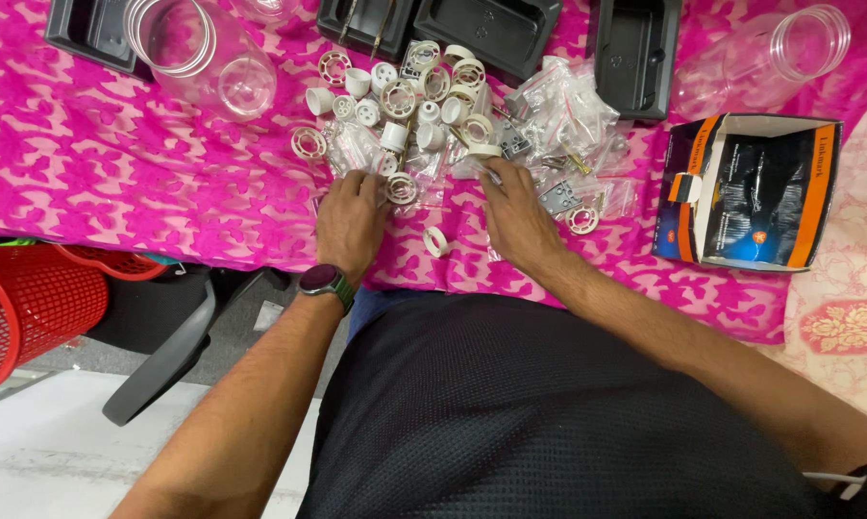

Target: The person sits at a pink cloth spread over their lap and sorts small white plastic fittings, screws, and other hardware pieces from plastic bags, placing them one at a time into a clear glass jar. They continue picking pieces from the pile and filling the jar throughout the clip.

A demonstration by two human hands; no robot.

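1. On the far left of the pink patterned cloth (pixel 116 163), a clear plastic jar (pixel 208 58) lies on its side.
2. Nearer, the left hand (pixel 350 219) rests palm down, fingers loosely curled, fingertips touching a white slotted ring (pixel 401 188).
3. Just beyond it spreads a heap of white plastic fittings (pixel 405 101).
4. The right hand (pixel 516 213) pinches a white ring (pixel 483 151) at the heap's near right edge.
5. At far right sits an open cardboard box (pixel 751 192).
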